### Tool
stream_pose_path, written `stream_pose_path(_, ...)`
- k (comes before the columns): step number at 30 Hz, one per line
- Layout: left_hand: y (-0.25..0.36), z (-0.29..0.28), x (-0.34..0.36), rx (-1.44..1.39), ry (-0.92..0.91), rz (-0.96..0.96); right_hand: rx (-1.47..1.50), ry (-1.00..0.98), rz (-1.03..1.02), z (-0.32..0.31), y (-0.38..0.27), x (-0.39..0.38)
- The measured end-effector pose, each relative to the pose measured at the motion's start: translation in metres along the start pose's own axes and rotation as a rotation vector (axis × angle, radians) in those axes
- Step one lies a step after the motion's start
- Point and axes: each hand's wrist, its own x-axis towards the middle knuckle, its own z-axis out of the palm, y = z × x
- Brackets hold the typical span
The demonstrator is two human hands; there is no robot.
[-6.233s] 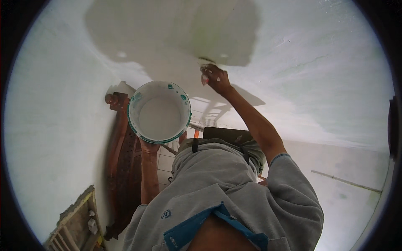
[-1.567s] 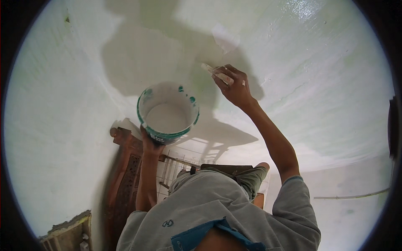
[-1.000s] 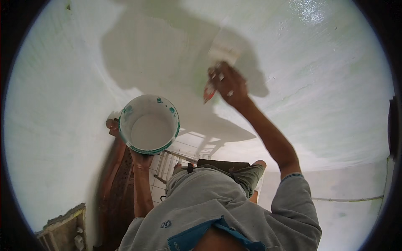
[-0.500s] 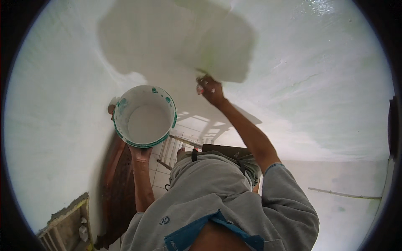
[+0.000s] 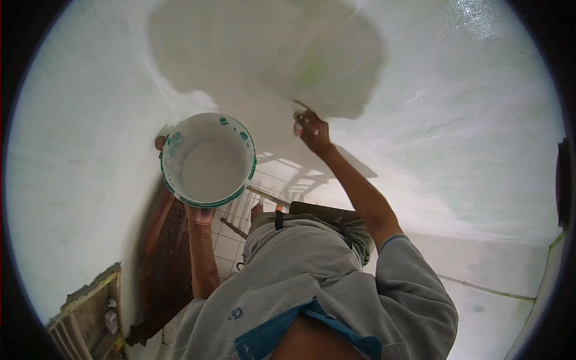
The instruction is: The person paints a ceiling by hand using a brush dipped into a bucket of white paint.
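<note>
My left hand (image 5: 200, 215) supports a white bucket (image 5: 207, 129) from below and along its side. Fingertips show past its left rim; the bucket hides most of that hand. Green smears mark the bucket's rim, and white paint (image 5: 215, 173) lies inside. Up and to the right, my right hand (image 5: 313, 129) is closed around what looks like a paintbrush (image 5: 301, 104), its thin dark edge against the wall (image 5: 420, 114). White paint specks dot this hand. Its grip covers most of the handle.
I am high above a tiled floor (image 5: 227, 247), with ladder-like bars (image 5: 235, 228) below me. Dark reddish-brown wooden furniture (image 5: 171, 264) stands at the lower left. Beside it, a rough-edged wall opening (image 5: 90, 312) holds small objects. My shadow falls on the wall ahead.
My right hand and the brush have shifted slightly right and down along the wall. The bucket sits a little higher in view, still in my left hand.
</note>
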Motion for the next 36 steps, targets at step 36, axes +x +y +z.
stream_pose_path(36,-0.011,-0.011,-0.011,0.078,-0.085,0.046,-0.286,0.568,-0.449,-0.125,-0.047,0.143)
